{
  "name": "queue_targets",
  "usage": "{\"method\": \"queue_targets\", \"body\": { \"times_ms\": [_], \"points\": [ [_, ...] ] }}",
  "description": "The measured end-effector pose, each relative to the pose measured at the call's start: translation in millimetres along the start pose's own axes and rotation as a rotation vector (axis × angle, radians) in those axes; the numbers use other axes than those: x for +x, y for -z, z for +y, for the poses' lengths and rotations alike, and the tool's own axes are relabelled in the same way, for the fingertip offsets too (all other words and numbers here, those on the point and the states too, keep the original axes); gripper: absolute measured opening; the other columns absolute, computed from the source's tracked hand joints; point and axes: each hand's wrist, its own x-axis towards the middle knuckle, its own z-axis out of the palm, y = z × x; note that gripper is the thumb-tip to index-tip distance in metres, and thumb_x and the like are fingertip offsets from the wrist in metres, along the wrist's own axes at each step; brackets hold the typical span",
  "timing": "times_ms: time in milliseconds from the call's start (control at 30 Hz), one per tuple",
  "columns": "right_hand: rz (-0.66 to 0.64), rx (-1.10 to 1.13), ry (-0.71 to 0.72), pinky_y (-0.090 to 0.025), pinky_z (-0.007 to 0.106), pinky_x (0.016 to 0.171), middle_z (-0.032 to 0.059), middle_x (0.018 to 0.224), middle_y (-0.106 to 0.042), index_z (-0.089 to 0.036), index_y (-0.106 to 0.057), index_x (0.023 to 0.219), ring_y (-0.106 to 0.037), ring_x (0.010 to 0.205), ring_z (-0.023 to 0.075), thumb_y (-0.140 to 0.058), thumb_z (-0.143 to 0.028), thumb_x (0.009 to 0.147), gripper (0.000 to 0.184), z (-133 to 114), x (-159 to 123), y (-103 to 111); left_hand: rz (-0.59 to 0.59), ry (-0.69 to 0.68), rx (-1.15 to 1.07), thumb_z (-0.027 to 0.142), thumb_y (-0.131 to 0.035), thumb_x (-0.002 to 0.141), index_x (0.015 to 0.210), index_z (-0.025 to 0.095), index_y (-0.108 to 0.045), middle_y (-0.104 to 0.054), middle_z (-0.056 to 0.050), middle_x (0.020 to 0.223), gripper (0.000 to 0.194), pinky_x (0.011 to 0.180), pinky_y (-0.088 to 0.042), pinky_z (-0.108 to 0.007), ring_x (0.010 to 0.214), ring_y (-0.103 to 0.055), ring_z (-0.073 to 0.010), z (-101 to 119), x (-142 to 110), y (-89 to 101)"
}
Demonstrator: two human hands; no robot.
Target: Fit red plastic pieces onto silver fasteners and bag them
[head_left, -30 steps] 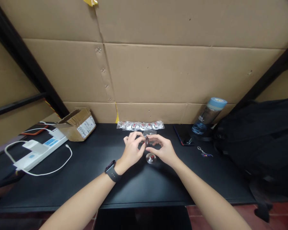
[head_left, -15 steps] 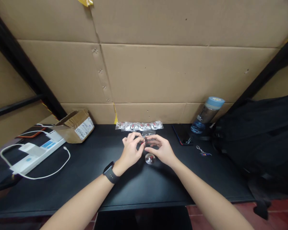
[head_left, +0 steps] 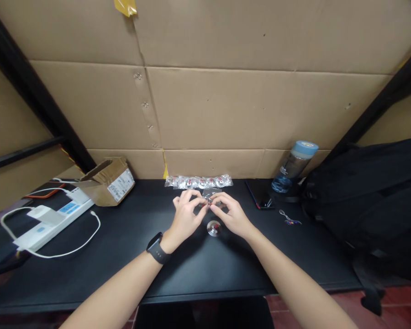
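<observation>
Fingertip to fingertip, my left hand [head_left: 189, 214] and my right hand [head_left: 233, 214] pinch a small dark round piece [head_left: 208, 205] between them. Most of it is hidden by the fingers, so its exact kind does not show. Just below the hands, a shiny round metal disc [head_left: 213, 228] with a red mark lies on the black desk [head_left: 178, 278]. A clear plastic bag [head_left: 212, 191] lies right behind the fingertips. Farther back, several similar discs in clear wrappers [head_left: 198, 182] form a row along the cardboard wall. A black watch [head_left: 158, 249] is on my left wrist.
At left are a white power strip [head_left: 55, 226] with a looped cable and an open cardboard box [head_left: 111, 185]. A phone [head_left: 259, 194], a blue-lidded bottle [head_left: 292, 167] and a small charm on a strap [head_left: 290, 219] lie or stand at right, beside a black backpack [head_left: 370, 201].
My right thumb and fingers have closed in toward the left fingertips. The dark round piece, seen edge-on between them before, is now mostly covered. The disc on the desk stays put.
</observation>
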Motion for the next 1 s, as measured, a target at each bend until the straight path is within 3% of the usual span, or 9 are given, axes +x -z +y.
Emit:
{"method": "queue_targets", "body": {
  "times_ms": [167,300,467,567,733,833,1000],
  "points": [
    [-0.062,-0.081,0.009,-0.054,0.032,0.085,0.0084,0.118,-0.063,-0.023,-0.066,0.094,-0.062,0.107,0.0212,-0.056,-0.036,0.097,0.017,-4.1,-0.5,1.7,-0.013,-0.014,-0.065,0.025,-0.062,0.092,0.094,0.025,-0.068,-0.065,-0.004,0.109,0.007,0.093,-0.036,-0.040,0.111,-0.057,-0.0235,-2.2,2.6,1.4],
    [-0.097,-0.190,0.005,-0.049,0.036,0.094,0.0077,0.119,-0.061,-0.022,-0.066,0.088,-0.059,0.110,0.0228,-0.060,-0.032,0.093,0.012,-3.1,-0.7,6.4,0.052,0.051,-0.210,0.024,-0.055,0.094,0.101,0.023,-0.059,-0.066,-0.005,0.109,0.008,0.095,-0.039,-0.037,0.108,-0.059,-0.0214,-5.8,7.3,5.4],
    [-0.128,-0.097,-0.011,-0.049,0.034,0.091,0.0073,0.121,-0.060,-0.021,-0.067,0.087,-0.061,0.107,0.0212,-0.062,-0.031,0.092,0.012,3.0,-0.3,10.4,-0.221,-0.005,-0.152,0.032,-0.065,0.088,0.114,0.027,-0.060,-0.069,-0.003,0.115,0.027,0.094,-0.035,-0.040,0.111,-0.058,-0.0244,-4.2,5.2,5.9],
    [-0.110,-0.113,0.025,-0.046,0.037,0.098,0.0070,0.119,-0.061,-0.021,-0.068,0.086,-0.059,0.111,0.0225,-0.065,-0.029,0.091,0.010,4.8,-0.1,10.2,-0.356,-0.062,-0.086,0.038,-0.066,0.087,0.111,0.028,-0.065,-0.069,-0.004,0.120,0.026,0.091,-0.032,-0.041,0.116,-0.055,-0.0265,-2.6,2.4,4.5],
    [-0.110,-0.158,0.063,-0.043,0.039,0.102,0.0066,0.119,-0.062,-0.021,-0.067,0.084,-0.059,0.112,0.0226,-0.065,-0.028,0.091,0.010,1.8,0.4,10.9,-0.390,-0.107,-0.056,0.041,-0.062,0.093,0.101,0.028,-0.072,-0.070,-0.002,0.118,0.018,0.090,-0.028,-0.041,0.116,-0.054,-0.0258,-2.6,2.9,4.2],
    [-0.159,-0.193,0.079,-0.045,0.034,0.096,0.0059,0.114,-0.064,-0.022,-0.068,0.086,-0.061,0.106,0.0208,-0.064,-0.030,0.093,0.012,-2.0,1.0,14.7,-0.381,-0.068,-0.053,0.036,-0.061,0.094,0.090,0.028,-0.073,-0.072,0.000,0.111,0.016,0.087,-0.027,-0.039,0.112,-0.055,-0.0238,-2.9,4.2,4.6],
    [-0.342,-0.329,-0.046,-0.045,0.025,0.068,0.0001,0.086,-0.066,-0.022,-0.070,0.100,-0.057,0.071,0.0138,-0.070,-0.033,0.088,0.016,-5.6,-0.8,27.5,-0.371,-0.064,0.011,0.032,-0.065,0.092,0.087,0.026,-0.074,-0.072,-0.001,0.098,0.012,0.083,-0.025,-0.038,0.104,-0.057,-0.0228,-8.6,6.0,8.6]
  ]
}}
